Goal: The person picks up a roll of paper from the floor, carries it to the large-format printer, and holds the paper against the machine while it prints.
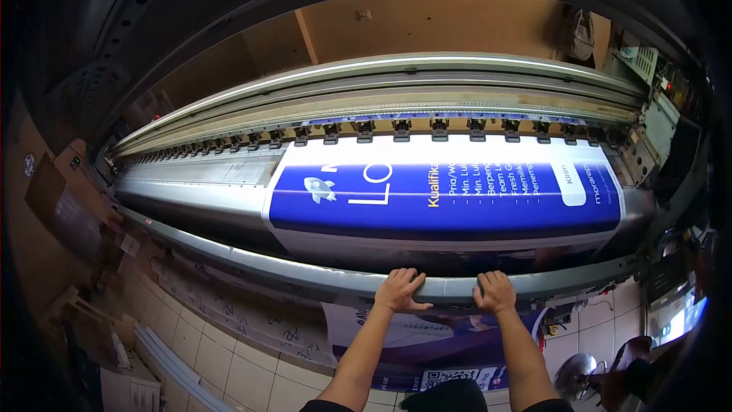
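A wide-format printer stretches across the view. Its grey front rail [297, 268] curves from side to side below the printing bed. My left hand [402, 291] is closed over this rail, fingers on top and thumb along the near side. A short way to the right, my right hand [496, 291] grips the same rail. Beyond my hands, a printed blue and white banner [488, 198] with a rocket picture and lettering lies over the bed. A row of black pinch rollers [440, 131] stands along the banner's far edge.
Below the rail, more printed sheet [450, 347] with a QR code hangs or lies near the tiled floor [244, 370]. Long pale tubes [179, 370] lie at lower left. A round metal fan-like object [576, 374] stands at lower right, near a lit screen [679, 320].
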Motion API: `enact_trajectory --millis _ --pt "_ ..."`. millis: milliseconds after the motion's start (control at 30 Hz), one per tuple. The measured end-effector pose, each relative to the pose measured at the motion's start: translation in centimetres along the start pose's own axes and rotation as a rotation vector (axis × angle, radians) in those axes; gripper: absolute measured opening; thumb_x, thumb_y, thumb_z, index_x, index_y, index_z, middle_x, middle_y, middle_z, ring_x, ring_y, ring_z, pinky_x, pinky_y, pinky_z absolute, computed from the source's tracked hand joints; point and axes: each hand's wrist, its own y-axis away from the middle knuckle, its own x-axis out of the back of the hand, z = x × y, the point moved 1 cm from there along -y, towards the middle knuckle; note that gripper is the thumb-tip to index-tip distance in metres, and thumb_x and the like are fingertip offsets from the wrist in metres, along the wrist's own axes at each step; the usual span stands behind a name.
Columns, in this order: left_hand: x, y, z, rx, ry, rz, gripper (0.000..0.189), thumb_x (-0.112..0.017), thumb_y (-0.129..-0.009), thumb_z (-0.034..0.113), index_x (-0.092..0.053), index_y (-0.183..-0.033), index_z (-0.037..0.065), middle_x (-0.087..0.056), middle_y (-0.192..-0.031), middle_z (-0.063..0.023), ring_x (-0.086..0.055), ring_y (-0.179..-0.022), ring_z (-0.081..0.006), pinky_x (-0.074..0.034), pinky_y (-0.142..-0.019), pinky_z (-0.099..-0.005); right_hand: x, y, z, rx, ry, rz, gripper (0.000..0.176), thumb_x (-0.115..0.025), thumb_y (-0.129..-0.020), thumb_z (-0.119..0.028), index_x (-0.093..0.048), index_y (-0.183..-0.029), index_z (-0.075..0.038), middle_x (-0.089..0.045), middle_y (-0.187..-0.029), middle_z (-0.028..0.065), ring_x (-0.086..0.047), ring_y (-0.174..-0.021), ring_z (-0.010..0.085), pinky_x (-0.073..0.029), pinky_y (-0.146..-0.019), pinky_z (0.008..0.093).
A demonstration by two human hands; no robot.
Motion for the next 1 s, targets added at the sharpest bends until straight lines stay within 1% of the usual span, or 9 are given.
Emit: enact_trajectory --millis 67,300,367,533,733,800,867,933,1000 --pt "-0.12 -0.39 -0.2 -0.018 0.001 -0.009 0.084 -0.075 -0.068 0.074 -0.064 -0.121 0.01 -0.061 -0.111 -0.0125 -0.06 -0.104 -0.0296 -0.047 -0.094 -0.0417 -0.21 -0.07 0.21 -0.011 0.004 0.024 0.029 -0.062 -0.079 -0.03 -0.066 -0.095 -0.006 -0.062 -0.089 0.0113 -0.059 -0.09 0.0297 -0.049 -0.084 0.0426" --pt "-0.1 0.0 0.03 -0.008 0.002 0.011 0.084 -0.076 -0.067 0.074 -0.065 -0.12 0.01 -0.061 -0.11 -0.012 -0.06 -0.103 -0.0293 -0.047 -0.093 -0.0416 0.54 -0.02 -0.44 -0.008 0.006 0.006 0.028 -0.062 -0.079 -0.03 -0.066 -0.094 -0.006 -0.061 -0.088 0.0113 -0.059 -0.09 0.0299 -0.049 -0.084 0.0426" --pt "0.03 -0.11 0.01 -0.024 0.009 0.02 0.083 -0.074 -0.07 0.072 -0.064 -0.122 0.008 -0.06 -0.111 -0.0142 -0.06 -0.101 -0.0312 -0.048 -0.091 -0.0422 0.48 -0.06 -0.3 -0.02 -0.004 -0.023 0.028 -0.062 -0.079 -0.03 -0.066 -0.094 -0.006 -0.061 -0.088 0.0116 -0.059 -0.089 0.0305 -0.049 -0.085 0.0432" --pt "-0.24 0.0 0.03 -0.015 0.022 0.011 0.084 -0.075 -0.07 0.071 -0.064 -0.123 0.008 -0.06 -0.112 -0.0143 -0.059 -0.103 -0.0313 -0.047 -0.092 -0.0419 0.08 0.19 -0.07 -0.006 0.005 0.004 0.029 -0.062 -0.08 -0.03 -0.066 -0.095 -0.006 -0.061 -0.089 0.0119 -0.059 -0.09 0.031 -0.049 -0.086 0.0436" --pt "-0.13 0.01 -0.09 -0.016 0.006 -0.013 0.085 -0.075 -0.069 0.073 -0.063 -0.124 0.009 -0.06 -0.113 -0.0137 -0.059 -0.104 -0.0302 -0.047 -0.093 -0.0416 0.03 0.22 -0.09 -0.016 -0.025 0.021 0.03 -0.061 -0.08 -0.03 -0.066 -0.096 -0.006 -0.061 -0.09 0.0126 -0.059 -0.092 0.032 -0.049 -0.087 0.0444" --pt "-0.36 -0.03 -0.16 -0.014 -0.016 -0.006 0.089 -0.074 -0.068 0.077 -0.06 -0.127 0.011 -0.06 -0.115 -0.013 -0.06 -0.105 -0.0299 -0.047 -0.093 -0.0421 0.3 0.06 -0.14 -0.021 -0.032 0.01 0.03 -0.061 -0.08 -0.03 -0.066 -0.096 -0.006 -0.061 -0.09 0.0126 -0.059 -0.092 0.0322 -0.049 -0.087 0.0446" --pt "-0.36 0.04 -0.11 -0.011 -0.016 -0.02 0.088 -0.074 -0.068 0.077 -0.061 -0.126 0.011 -0.06 -0.115 -0.0131 -0.06 -0.104 -0.0301 -0.047 -0.092 -0.0422 0.61 0.07 -0.28 -0.018 -0.044 -0.008 0.032 -0.062 -0.081 -0.029 -0.068 -0.099 -0.004 -0.062 -0.091 0.0142 -0.059 -0.091 0.0325 -0.05 -0.086 0.0454" --pt "-0.43 0.04 -0.12 -0.002 -0.014 -0.031 0.088 -0.074 -0.068 0.077 -0.062 -0.125 0.01 -0.06 -0.115 -0.0133 -0.059 -0.104 -0.0302 -0.047 -0.092 -0.0423 0.61 0.02 -0.22 -0.011 -0.039 -0.002 0.032 -0.063 -0.08 -0.029 -0.068 -0.098 -0.004 -0.062 -0.09 0.0141 -0.059 -0.09 0.0323 -0.05 -0.086 0.0451" --pt "-0.54 0.01 -0.2 -0.026 -0.003 0.013 0.087 -0.074 -0.068 0.077 -0.063 -0.122 0.009 -0.061 -0.113 -0.0139 -0.059 -0.103 -0.0307 -0.047 -0.091 -0.0427 0.56 -0.01 -0.19 -0.004 -0.034 0.005 0.031 -0.063 -0.08 -0.029 -0.068 -0.098 -0.003 -0.062 -0.089 0.0141 -0.059 -0.09 0.0321 -0.05 -0.086 0.0447"
